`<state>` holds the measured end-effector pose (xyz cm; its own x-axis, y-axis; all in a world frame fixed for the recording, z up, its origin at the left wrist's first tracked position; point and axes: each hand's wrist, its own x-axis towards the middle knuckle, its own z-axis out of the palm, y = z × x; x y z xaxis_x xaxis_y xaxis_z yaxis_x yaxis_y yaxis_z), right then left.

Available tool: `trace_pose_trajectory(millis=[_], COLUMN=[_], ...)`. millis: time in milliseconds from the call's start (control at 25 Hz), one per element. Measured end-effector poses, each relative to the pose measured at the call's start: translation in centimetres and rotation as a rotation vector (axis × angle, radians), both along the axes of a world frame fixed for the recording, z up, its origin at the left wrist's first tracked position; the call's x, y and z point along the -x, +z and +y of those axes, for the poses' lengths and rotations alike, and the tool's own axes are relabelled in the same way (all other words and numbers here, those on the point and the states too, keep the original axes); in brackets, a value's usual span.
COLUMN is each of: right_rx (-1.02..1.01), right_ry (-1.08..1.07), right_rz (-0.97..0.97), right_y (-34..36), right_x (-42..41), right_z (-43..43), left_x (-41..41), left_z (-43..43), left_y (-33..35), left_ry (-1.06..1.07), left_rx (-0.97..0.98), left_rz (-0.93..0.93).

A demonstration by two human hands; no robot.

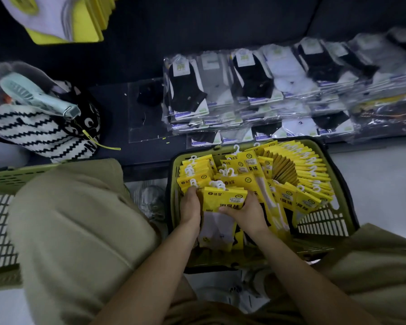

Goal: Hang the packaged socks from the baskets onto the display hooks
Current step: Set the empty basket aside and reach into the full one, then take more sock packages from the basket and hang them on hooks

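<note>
Packaged socks with yellow cards and little white plastic hangers are sitting in a green plastic basket on the pale floor, loads of them, some fanning out in a row along the far right side and others lying in loose piles. The person is crouching over it, khaki trouser knees sticking out on both sides. Past the basket a low dark ledge is carrying stacks of clear-wrapped black, grey and white socks. Off to the left a black-and-white zigzag bag is resting there with a mint handheld fan lying on top. A second green basket is poking in at the left edge, and more yellow packs are hanging up in the top left corner. Now the grip: both hands are clamping one small bundle of the yellow packs over the basket. The left hand is curling round the bundle's left edge, fingertips up near the hangers. The right hand is wrapping the right edge, thumb pressing across the front card.
</note>
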<state>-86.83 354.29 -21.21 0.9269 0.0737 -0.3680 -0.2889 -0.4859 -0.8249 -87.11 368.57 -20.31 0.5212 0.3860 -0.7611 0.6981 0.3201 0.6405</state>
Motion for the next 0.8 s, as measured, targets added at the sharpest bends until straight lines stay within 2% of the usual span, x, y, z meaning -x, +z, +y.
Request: trace_pose_trajectory(millis=[80,200,400,640,800], right_rx=[-0.173,-0.265,-0.230,-0.039,-0.194], right_ry=[-0.088,-0.104,-0.099,-0.049,-0.058], right_rz=[0.014,-0.005,-0.008,-0.041,-0.065], right_y=[1.1,2.5,3.0,2.5,3.3], right_x=[-0.3,-0.9,-1.5,-0.7,-0.1], right_z=[-0.3,-0.8,-0.2,0.2,0.1], left_x=[-0.5,-0.2,0.8,2.1,2.4], left_z=[-0.1,0.1,1.7,1.9,1.4], left_y=[0.6,1.3,1.5,1.5,1.9], left_ry=[-0.090,-0.250,-0.464,-0.545,-0.503], left_rx=[-0.010,-0.086,-0.212,-0.040,-0.176], left_rz=[-0.051,-0.164,-0.287,-0.337,-0.447])
